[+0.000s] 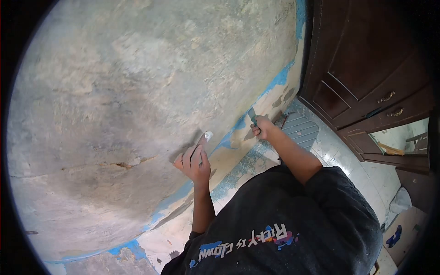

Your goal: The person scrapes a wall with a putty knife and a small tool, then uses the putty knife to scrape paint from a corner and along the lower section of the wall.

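My right hand (262, 128) is closed around a scraper (252, 115). Its blade is right at a strip of blue paint (241, 122) low on the wall. To the left, my left hand (195, 164) rests against the bare grey plaster wall (137, 91) with its fingers stretched out. Something whitish (208, 135) covers the tip of one finger on that hand. Ragged blue paint runs along the wall's lower part, with a pale, patchy band below it.
Paint flakes (233, 176) litter the tiled floor (339, 151) along the wall's foot. A ridged grey mat or tray (300, 130) lies there too. Dark brown wooden furniture (339, 91) with brass handles stands at the right. A cracked patch (123, 165) marks the wall at left.
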Demonstrator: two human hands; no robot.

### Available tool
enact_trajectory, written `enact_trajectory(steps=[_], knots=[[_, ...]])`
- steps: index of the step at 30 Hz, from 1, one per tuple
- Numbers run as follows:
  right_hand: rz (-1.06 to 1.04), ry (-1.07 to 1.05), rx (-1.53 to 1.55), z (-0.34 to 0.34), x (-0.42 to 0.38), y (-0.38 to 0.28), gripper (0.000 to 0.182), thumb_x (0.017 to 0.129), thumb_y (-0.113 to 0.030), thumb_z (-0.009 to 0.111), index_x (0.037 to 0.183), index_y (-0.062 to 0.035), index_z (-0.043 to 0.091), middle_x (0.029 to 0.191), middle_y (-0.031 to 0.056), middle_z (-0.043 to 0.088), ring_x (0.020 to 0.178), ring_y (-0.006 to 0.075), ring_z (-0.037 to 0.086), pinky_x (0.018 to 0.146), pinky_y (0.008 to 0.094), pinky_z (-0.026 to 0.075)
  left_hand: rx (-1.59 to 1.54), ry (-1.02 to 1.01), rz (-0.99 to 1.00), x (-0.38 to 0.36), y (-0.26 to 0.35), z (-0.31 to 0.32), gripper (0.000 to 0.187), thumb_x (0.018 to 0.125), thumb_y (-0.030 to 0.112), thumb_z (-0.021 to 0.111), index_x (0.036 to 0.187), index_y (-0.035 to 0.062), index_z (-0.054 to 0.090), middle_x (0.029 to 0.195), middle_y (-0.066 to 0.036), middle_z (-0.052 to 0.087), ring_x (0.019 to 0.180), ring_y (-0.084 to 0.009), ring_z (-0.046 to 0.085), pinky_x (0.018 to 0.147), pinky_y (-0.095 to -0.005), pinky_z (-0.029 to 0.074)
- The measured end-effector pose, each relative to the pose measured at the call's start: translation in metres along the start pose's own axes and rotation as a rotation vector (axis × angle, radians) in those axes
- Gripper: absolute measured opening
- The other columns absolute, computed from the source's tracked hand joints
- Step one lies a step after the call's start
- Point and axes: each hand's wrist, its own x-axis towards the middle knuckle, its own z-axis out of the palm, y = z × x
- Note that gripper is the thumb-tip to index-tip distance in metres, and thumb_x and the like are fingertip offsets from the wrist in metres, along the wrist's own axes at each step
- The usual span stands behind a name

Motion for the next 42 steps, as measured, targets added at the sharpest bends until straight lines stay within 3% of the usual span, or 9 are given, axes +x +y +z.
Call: enact_trajectory(steps=[4,13,16,25,28,34,42], knots=[[0.066,-0.120,-0.028,-0.004,-0.010,-0.011,0.013,0.110,-0.027,0.034,0.103,-0.0170,0.038,0.076,0.0006,0.044,0.050,0.0075,0.030,0.039,0.0225,0.022,0.044,-0.016,-0.004,0.013,0.015,0.014,0.025,0.079,0.004,0.079,0.100,0.0160,0.075,0.105,0.001,0.070,0.097,-0.0208,0.058,0.088,-0.0384,0.040],[0.246,-0.127,0.106,0.000,-0.010,-0.022,0.021,0.109,-0.032,0.039,0.099,-0.0138,0.041,0.076,0.0025,0.044,0.049,0.0086,0.030,0.038,0.0245,0.022,0.093,-0.066,-0.013,0.027,0.028,0.024,0.025,0.077,0.003,0.082,0.099,0.0121,0.075,0.100,-0.003,0.072,0.095,-0.0205,0.063,0.088,-0.0397,0.041],[0.315,-0.140,0.016,-0.005,-0.004,-0.026,0.022,0.110,-0.035,0.035,0.102,-0.0148,0.039,0.074,0.0002,0.044,0.048,0.0074,0.031,0.038,0.0227,0.022,0.089,-0.073,-0.026,0.029,0.032,0.027,0.025,0.077,0.002,0.082,0.099,0.0118,0.075,0.101,-0.003,0.072,0.094,-0.0209,0.063,0.089,-0.0398,0.041],[0.184,-0.040,-0.097,0.005,-0.020,-0.025,0.023,0.111,-0.036,0.034,0.105,-0.0137,0.039,0.076,0.0008,0.046,0.048,0.0077,0.032,0.039,0.0234,0.023,0.096,-0.053,-0.055,0.028,0.032,0.033,0.025,0.077,0.001,0.081,0.099,0.0126,0.075,0.100,-0.003,0.071,0.096,-0.0237,0.062,0.091,-0.0406,0.042],[0.174,-0.072,-0.051,0.010,-0.033,-0.028,0.014,0.106,-0.025,0.035,0.104,-0.0131,0.041,0.078,0.0037,0.047,0.049,0.0093,0.033,0.039,0.0260,0.024,0.098,-0.047,-0.066,0.031,0.032,0.033,0.026,0.077,0.001,0.081,0.099,0.0129,0.075,0.101,-0.002,0.071,0.096,-0.0241,0.062,0.091,-0.0415,0.042],[0.185,-0.047,-0.059,0.005,0.007,-0.019,0.010,0.103,-0.020,0.033,0.101,-0.0126,0.040,0.075,0.0034,0.046,0.049,0.0099,0.034,0.038,0.0257,0.025,0.152,-0.020,-0.047,0.044,0.039,0.037,0.029,0.075,0.002,0.083,0.100,0.0166,0.075,0.105,0.000,0.071,0.096,-0.0239,0.059,0.091,-0.0405,0.039],[0.145,-0.047,-0.092,0.004,-0.010,-0.027,0.015,0.108,-0.025,0.032,0.099,-0.0143,0.039,0.074,0.0020,0.045,0.049,0.0088,0.035,0.038,0.0243,0.025,0.177,0.010,-0.064,0.049,0.028,0.039,0.030,0.076,0.003,0.084,0.100,0.0186,0.076,0.105,0.002,0.071,0.097,-0.0218,0.058,0.091,-0.0390,0.036]])
